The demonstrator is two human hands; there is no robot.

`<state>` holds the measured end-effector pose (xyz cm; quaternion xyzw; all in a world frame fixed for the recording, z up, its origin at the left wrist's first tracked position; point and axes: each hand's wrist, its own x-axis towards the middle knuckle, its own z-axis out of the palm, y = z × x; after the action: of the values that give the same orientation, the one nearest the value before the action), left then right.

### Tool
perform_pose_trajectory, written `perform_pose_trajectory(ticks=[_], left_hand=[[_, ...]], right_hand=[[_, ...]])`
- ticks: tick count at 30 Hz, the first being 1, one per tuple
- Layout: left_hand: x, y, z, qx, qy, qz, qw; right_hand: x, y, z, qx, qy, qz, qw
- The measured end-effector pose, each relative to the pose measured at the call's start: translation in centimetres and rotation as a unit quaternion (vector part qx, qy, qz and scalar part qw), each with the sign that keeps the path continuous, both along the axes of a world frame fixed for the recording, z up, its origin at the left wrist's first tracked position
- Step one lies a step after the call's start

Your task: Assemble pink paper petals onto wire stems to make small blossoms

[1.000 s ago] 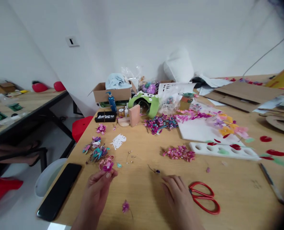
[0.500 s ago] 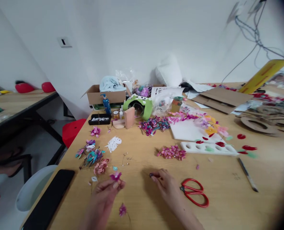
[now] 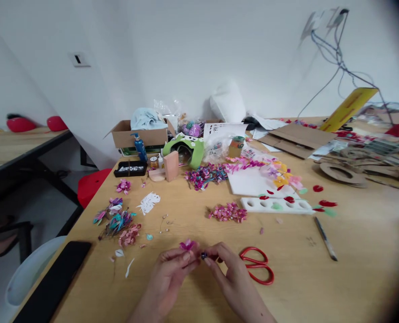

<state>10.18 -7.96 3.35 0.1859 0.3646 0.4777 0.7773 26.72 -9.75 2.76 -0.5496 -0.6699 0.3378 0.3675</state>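
Note:
Near the front of the table my left hand (image 3: 172, 269) is closed, pinching a small magenta fabric flower (image 3: 187, 245) that rises above the thumb. Close beside it on the right, my right hand (image 3: 224, 264) pinches a small dark, shiny roundish piece (image 3: 203, 255) between thumb and fingertips; what kind it is I cannot make out. The fingertips of both hands almost meet. Just right of my right hand lie red-handled scissors (image 3: 258, 265), their blades partly hidden by it. A bunch of pink flowers (image 3: 227, 212) rests beyond the hands.
Flower bunches (image 3: 118, 220) and white petal pieces (image 3: 148, 203) lie at the left, near a black phone-like slab (image 3: 54, 278). A white block with holes (image 3: 275, 205) and a brush (image 3: 325, 238) lie right. A cardboard box (image 3: 140, 134) and a blue pump bottle (image 3: 140, 147) stand behind.
My hands have come together, the left moving right with the flower. The view has shifted slightly. The loose purple flower near the front edge no longer shows; a white strip at left now does.

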Motion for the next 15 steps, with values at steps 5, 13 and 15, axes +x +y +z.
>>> perform_pose_trajectory(ticks=[5, 13, 15], left_hand=[[0.8, 0.1, -0.5, -0.002, 0.009, 0.008, 1.0], [1.8, 0.7, -0.2, 0.011, 0.044, 0.011, 0.999], [2.1, 0.8, -0.2, 0.012, 0.035, 0.003, 0.999]], right_hand=[[0.6, -0.5, -0.8, 0.019, -0.001, 0.002, 1.0], [0.8, -0.4, -1.9, -0.15, 0.278, 0.011, 0.949], [0.7, -0.3, -2.0, -0.161, 0.32, 0.025, 0.933]])
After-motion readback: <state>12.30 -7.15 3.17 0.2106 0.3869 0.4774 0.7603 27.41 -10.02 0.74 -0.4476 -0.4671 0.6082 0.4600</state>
